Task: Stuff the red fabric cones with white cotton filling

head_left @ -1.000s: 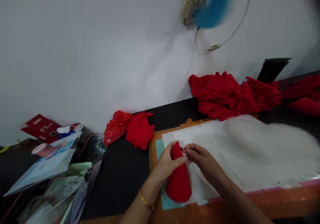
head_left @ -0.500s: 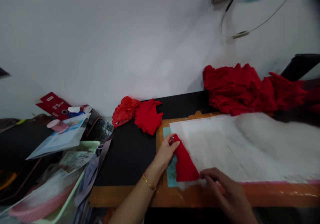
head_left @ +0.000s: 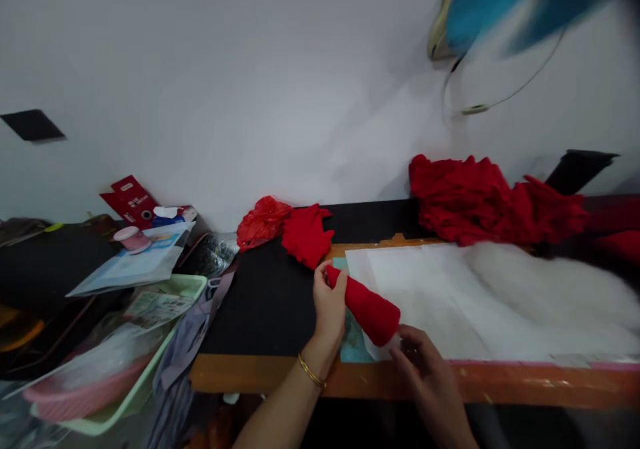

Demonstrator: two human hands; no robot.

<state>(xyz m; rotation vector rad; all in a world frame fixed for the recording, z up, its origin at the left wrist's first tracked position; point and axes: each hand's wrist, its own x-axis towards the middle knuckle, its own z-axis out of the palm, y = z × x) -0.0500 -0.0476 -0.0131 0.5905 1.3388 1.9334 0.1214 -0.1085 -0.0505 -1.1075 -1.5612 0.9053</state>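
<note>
Left hand [head_left: 331, 302] grips the narrow tip of a red cloth cone [head_left: 371, 309] over the black tabletop [head_left: 263, 315], long axis slanting lower right, more sideways than half a second earlier; right hand [head_left: 425, 369] beside the wide end, its grip unclear.

We had a long black tabletop [head_left: 265, 315], with brown tape [head_left: 240, 372] running along its front edge. Over its middle and right we saw white sheets [head_left: 430, 302] spread flat, and a teal sheet [head_left: 353, 349] showing past their left edge. Toward the wall we had a big heap of crumpled red cloth [head_left: 467, 199] on the right and, left of the sheets, a smaller red cloth pile [head_left: 307, 234] beside a crumpled red plastic bag [head_left: 263, 222].
</note>
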